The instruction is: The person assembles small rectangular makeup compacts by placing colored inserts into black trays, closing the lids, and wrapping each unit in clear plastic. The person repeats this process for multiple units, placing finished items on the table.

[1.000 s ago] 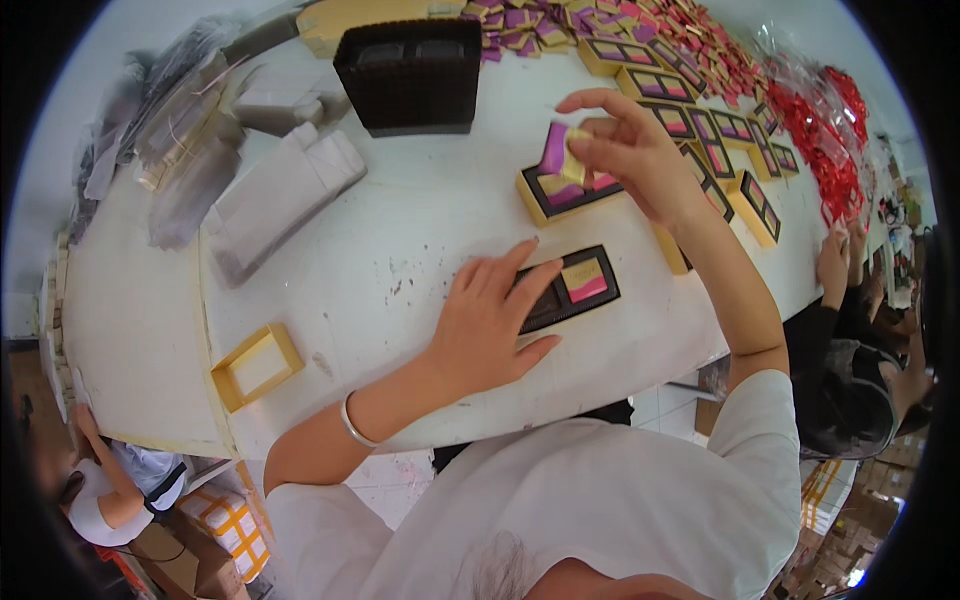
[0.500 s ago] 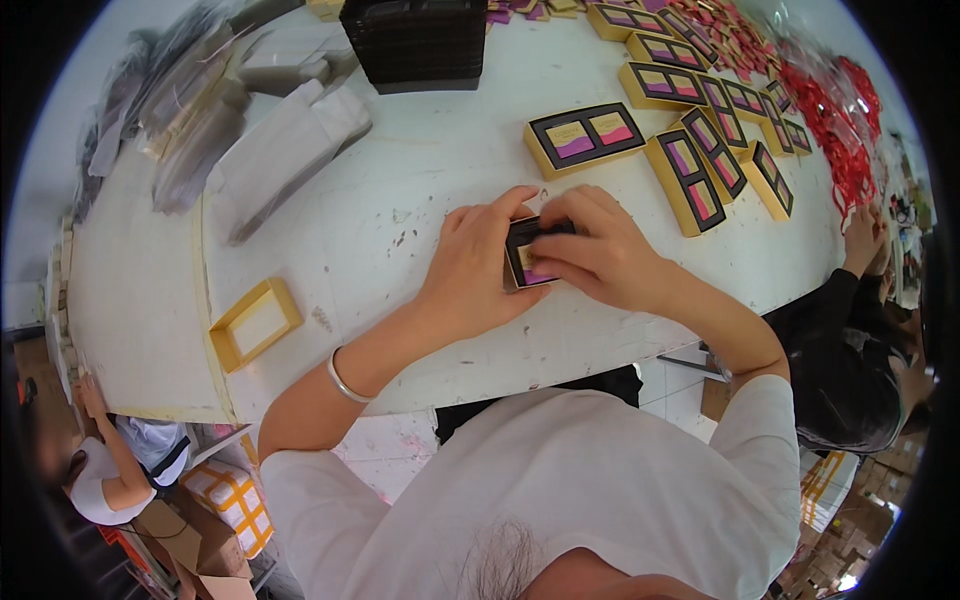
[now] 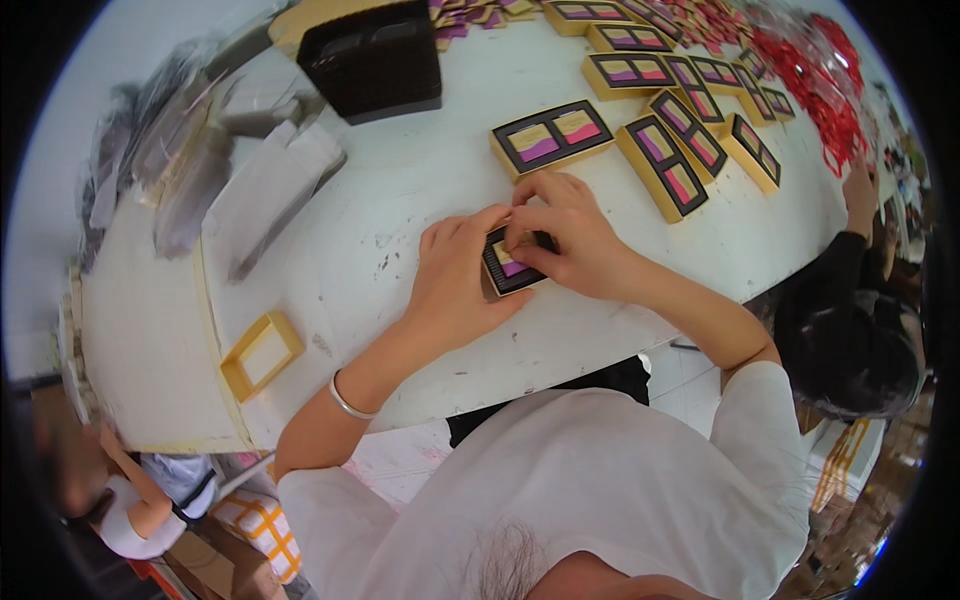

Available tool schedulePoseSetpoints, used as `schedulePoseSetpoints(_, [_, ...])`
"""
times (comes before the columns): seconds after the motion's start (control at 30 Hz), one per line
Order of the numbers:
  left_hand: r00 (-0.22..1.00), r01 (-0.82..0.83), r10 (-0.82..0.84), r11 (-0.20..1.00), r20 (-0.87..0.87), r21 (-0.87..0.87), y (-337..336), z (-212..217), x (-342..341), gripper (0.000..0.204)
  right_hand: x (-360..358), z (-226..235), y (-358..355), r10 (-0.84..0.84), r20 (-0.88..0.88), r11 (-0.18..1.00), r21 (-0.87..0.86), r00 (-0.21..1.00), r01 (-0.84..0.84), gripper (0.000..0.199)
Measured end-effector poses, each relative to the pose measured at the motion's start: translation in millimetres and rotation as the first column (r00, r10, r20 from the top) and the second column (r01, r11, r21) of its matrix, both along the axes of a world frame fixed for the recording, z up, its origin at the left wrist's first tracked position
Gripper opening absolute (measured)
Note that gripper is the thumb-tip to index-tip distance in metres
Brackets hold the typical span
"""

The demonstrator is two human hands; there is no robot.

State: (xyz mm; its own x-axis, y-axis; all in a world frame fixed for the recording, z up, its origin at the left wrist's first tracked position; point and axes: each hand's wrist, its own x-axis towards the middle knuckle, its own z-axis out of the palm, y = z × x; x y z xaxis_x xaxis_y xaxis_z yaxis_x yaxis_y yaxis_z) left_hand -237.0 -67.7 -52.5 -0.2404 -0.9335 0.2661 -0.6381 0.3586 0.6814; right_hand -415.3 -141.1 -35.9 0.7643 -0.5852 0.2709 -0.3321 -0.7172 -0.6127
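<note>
In front of me, my left hand [image 3: 452, 275] is closed around the side of a small box with a black compartment tray [image 3: 511, 284]. A gold-and-purple square piece [image 3: 512, 267] lies in the tray. My right hand [image 3: 572, 240] reaches in from the right, its fingers pinched together over the tray at the piece's edge; they hide the other compartment. Just beyond my hands sits a gold box [image 3: 550, 140] with two filled compartments, one piece purple and one pink. To the left stands a shallow, open gold box part [image 3: 285, 336] with a pale inside.
Several filled gold boxes [image 3: 665, 165] cluster at the far right, by red ribbons [image 3: 835, 110]. A stack of black trays [image 3: 372, 72] stands at the back, near loose colourful pieces [image 3: 482, 16]. Clear sleeves [image 3: 275, 185] lie left. Other people [image 3: 145, 505] are at both sides.
My right fingers have drawn into a tighter pinch over the tray, and more of the purple piece shows. The view has shifted slightly; the things on the table stand as before.
</note>
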Motion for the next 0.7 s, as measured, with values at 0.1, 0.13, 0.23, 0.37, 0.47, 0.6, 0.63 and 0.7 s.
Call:
schedulePoseSetpoints(0.1, [1.0,-0.025,0.025,0.999,0.007,0.03,4,-1,-1,0.078,-7,4,2,0.007,0.148,1.0,-0.004,0.989,-0.006,0.028])
schedulePoseSetpoints(0.13, [1.0,-0.022,0.022,1.0,0.009,0.02,7,-5,-2,0.083,-16,14,9,0.013,0.005,0.979,-0.205,1.0,-0.011,0.039])
schedulePoseSetpoints(0.23, [0.996,0.055,-0.059,0.997,0.07,0.045,6,15,-3,0.088,-31,3,12,-0.033,-0.211,0.899,-0.433,0.977,-0.063,0.05])
schedulePoseSetpoints(0.37, [0.917,0.033,-0.038,0.999,0.398,0.019,13,64,31,0.083,-53,-13,-10,-0.213,-0.288,0.874,-0.484,0.934,0.051,0.064])
schedulePoseSetpoints(0.47, [0.886,-0.214,0.162,0.974,0.435,0.074,50,83,95,0.078,-77,-16,-47,-0.292,-0.207,0.828,-0.544,0.934,0.138,0.066])
schedulePoseSetpoints(0.6, [0.636,-0.596,0.417,0.8,0.649,0.071,119,67,158,0.074,-81,-19,-95,-0.368,-0.21,0.809,-0.553,0.906,0.2,0.063])
schedulePoseSetpoints(0.63, [0.582,-0.64,0.429,0.766,0.691,0.064,136,57,168,0.074,-81,-13,-102,-0.399,-0.221,0.807,-0.546,0.89,0.226,0.065])
schedulePoseSetpoints(0.7, [0.581,-0.666,0.469,0.744,0.665,0.058,150,46,171,0.076,-87,-12,-110,-0.46,-0.205,0.8,-0.518,0.864,0.302,0.062])
